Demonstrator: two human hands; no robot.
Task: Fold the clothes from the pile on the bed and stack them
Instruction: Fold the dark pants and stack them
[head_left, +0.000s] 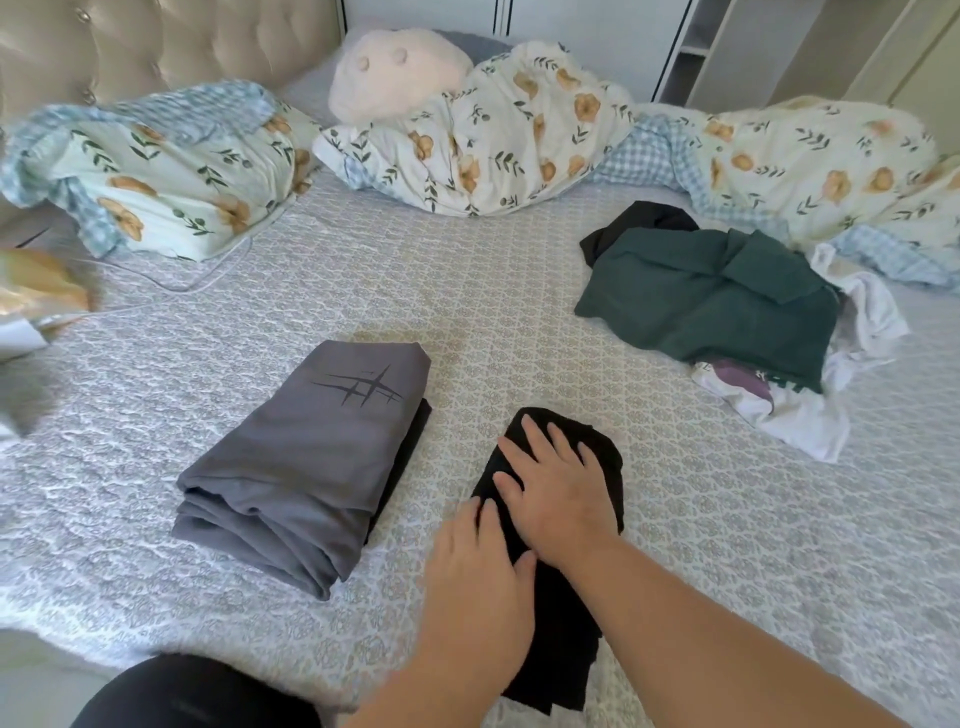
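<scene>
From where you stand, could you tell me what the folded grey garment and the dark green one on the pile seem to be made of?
The folded grey garment looks like smooth, matte knit jersey: soft rounded folds and a printed graphic. The dark green garment looks like thicker, matte woven or textured cotton with a collar-like flap; the exact fibre cannot be told.

folded stack (306, 467) left of garment (558, 597) under both hands (519, 530), pile (727, 312) behind right

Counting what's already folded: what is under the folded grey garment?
A black edge shows beneath the folded grey garment along its right side, apparently another folded piece. The rest is covered, so its kind and number cannot be told.
</scene>
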